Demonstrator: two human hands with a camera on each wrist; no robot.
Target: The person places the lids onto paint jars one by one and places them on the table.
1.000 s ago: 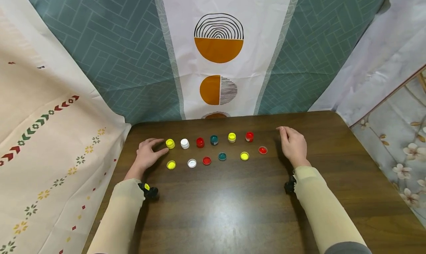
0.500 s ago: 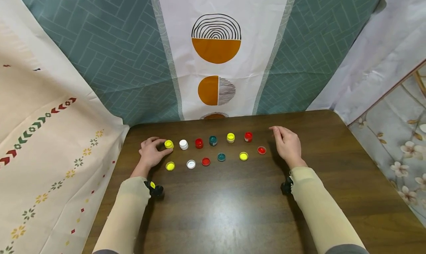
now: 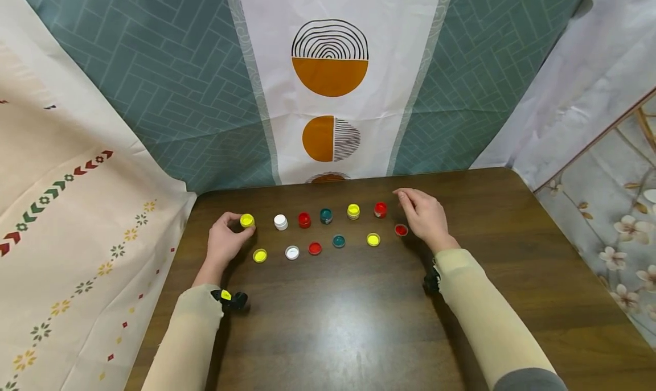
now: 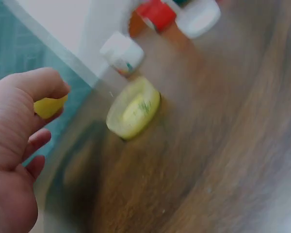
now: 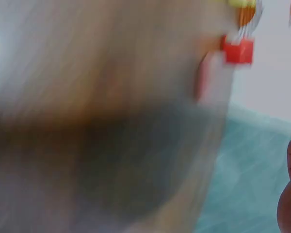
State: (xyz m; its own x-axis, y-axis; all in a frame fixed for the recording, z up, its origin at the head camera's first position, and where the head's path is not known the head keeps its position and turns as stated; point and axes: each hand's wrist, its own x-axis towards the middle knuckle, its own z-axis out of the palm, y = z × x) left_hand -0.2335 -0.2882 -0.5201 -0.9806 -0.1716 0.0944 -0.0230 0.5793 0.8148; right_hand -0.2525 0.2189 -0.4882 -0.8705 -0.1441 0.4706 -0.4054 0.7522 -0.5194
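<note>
Your left hand [image 3: 224, 241] is pinching a yellow jar [image 3: 247, 220].
Right hand [image 3: 424, 214] is hanging loose; next likely calls for level carrying.

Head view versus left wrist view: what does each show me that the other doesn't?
Only the head view shows the right hand and the rightmost red jar. Only the left wrist view shows dark marks on the leftmost yellow lid and a green mark on the white jar. Both show the left hand holding a yellow jar, plus the white lid.
</note>
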